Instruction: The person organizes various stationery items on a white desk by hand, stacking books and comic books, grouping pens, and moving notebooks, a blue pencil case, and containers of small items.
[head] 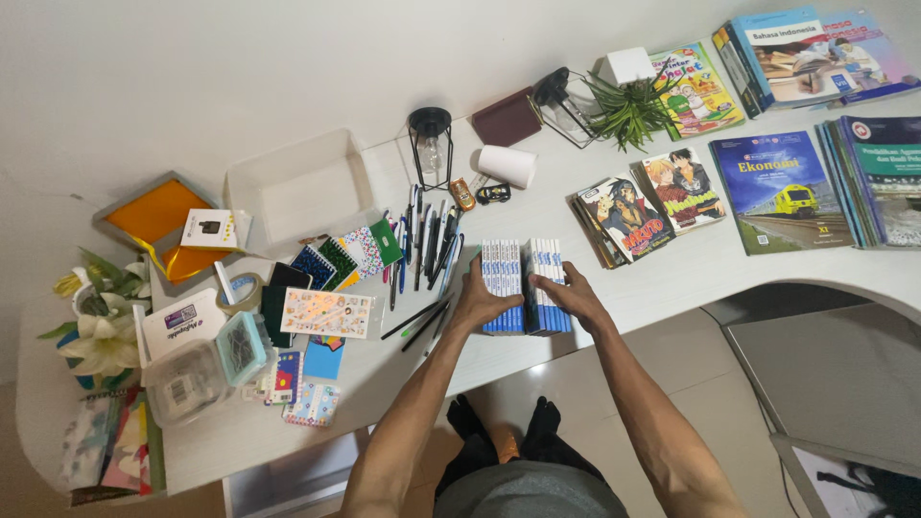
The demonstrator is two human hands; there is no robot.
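A row of thin blue-and-white paperback books (526, 273) stands spines-up near the front edge of the white desk (672, 273). My left hand (483, 299) presses on the left end of the row, fingers spread over the spines. My right hand (573, 293) grips the right end, with fingers reaching into a gap in the middle of the row. Several pens and pencils (425, 251) lie just left of the books.
Comic books (628, 216) and textbooks (787, 187) lie to the right, with a small potted plant (628, 110) behind. An empty white tray (307, 192), notebooks (331, 259), a clear plastic box (206, 369), a tape roll (507, 165) and white flowers (101, 331) fill the left.
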